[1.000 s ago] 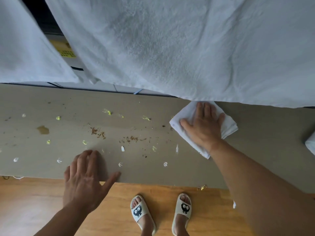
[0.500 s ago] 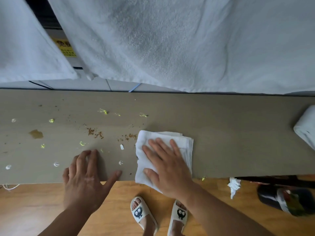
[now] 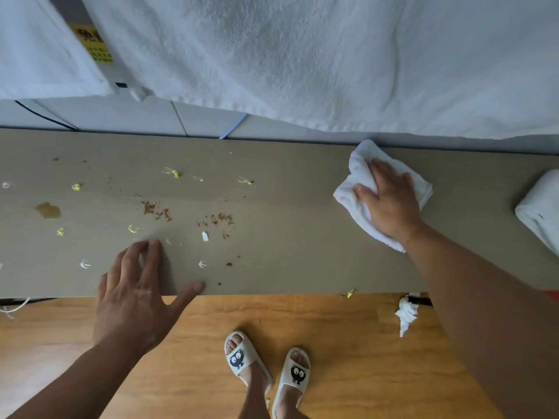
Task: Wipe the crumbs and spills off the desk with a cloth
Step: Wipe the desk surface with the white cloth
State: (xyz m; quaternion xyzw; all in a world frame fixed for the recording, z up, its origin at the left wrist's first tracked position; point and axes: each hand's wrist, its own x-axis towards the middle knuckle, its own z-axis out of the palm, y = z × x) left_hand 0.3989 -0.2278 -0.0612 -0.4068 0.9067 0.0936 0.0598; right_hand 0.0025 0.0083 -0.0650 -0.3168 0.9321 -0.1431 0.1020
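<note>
The wiping is under way. The right hand [image 3: 390,204] presses the folded cloth [image 3: 360,170] flat on the desk [image 3: 296,237], with the fingers straight and close together and the thumb apart. The cloth lies at the desk's back edge. Around the cloth the surface looks clean. The crumbs [image 3: 222,219] and the brown spill [image 3: 48,210] lie well left of it, so the next stroke should probably go leftward. That way is open except for the left hand [image 3: 133,297], resting far left of the cloth with fingers slightly spread. Right of the cloth, a rolled towel [image 3: 541,210] limits the room.
</note>
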